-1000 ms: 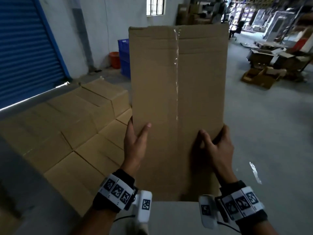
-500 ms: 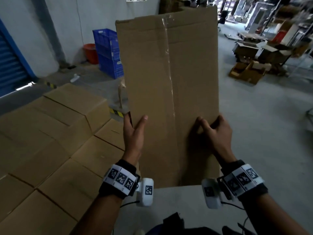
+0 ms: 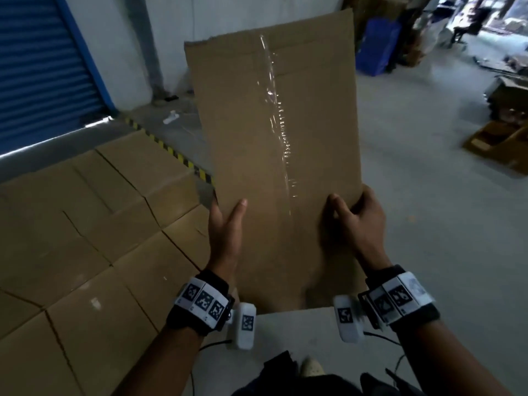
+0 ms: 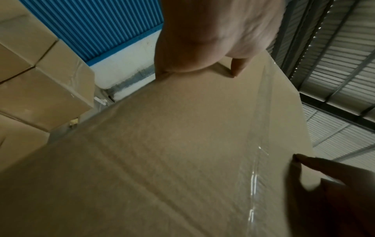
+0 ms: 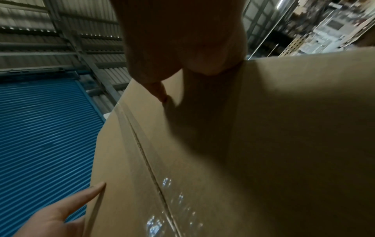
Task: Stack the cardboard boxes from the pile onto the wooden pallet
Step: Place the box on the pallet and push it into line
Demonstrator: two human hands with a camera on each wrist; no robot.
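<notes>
Cardboard box [image 3: 280, 155] is in the air before my chest, above the stacked boxes [image 3: 94, 224], one hand on each side so it stays balanced. My left hand [image 3: 225, 227] clasps the left edge, my right hand [image 3: 357, 218] the right one.

Left wrist view: my thumb lies on the taped face.

Right wrist view: likewise.

The box [image 3: 274, 167] up front is plain brown with a glossy clear tape strip [image 3: 278, 124] down its middle. At nine o'clock, stacked boxes [image 3: 85, 238] show the same brown. A ribbed blue shutter [image 3: 37, 70] at ten, yellow-and-black hazard striping [image 3: 171, 151] on grey floor [image 3: 428, 224], black-and-white checker wristbands [image 3: 204, 300].
</notes>
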